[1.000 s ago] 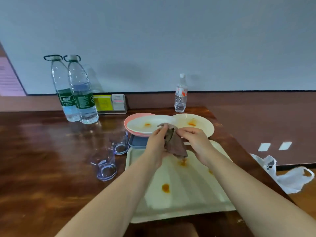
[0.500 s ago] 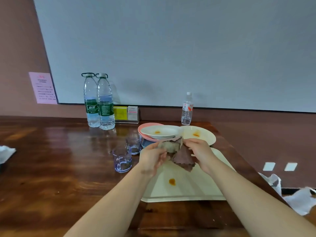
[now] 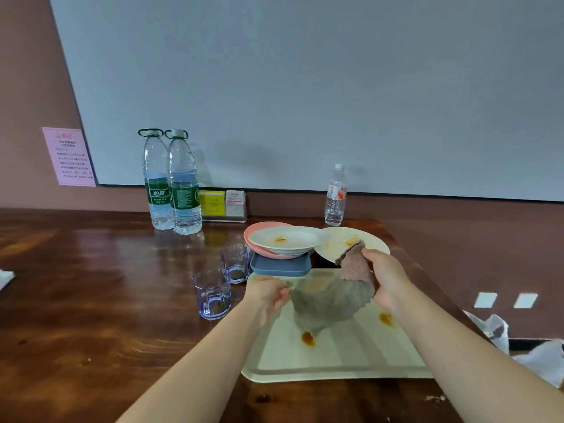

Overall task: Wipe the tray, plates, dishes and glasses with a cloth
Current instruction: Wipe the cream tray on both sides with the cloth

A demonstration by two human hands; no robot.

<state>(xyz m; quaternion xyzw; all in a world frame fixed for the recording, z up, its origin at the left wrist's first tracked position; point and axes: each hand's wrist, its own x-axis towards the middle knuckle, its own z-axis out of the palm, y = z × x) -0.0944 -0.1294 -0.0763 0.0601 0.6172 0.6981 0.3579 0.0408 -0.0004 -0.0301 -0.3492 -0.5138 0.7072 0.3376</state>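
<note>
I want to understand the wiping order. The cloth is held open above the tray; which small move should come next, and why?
Probably lower the cloth onto the tray and press it over the near orange stain. The left hand and right hand hold it spread just above the tray, its lowest fold hangs right by that stain, and a second stain is also unwiped.

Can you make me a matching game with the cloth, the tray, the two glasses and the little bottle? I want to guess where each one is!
1. cloth
2. tray
3. glasses
4. small bottle

A. at the back by the wall
B. left of the tray
C. stretched between the left hand and right hand
D. flat on the table, orange spots on it

Pairs: 1-C, 2-D, 3-B, 4-A
</note>
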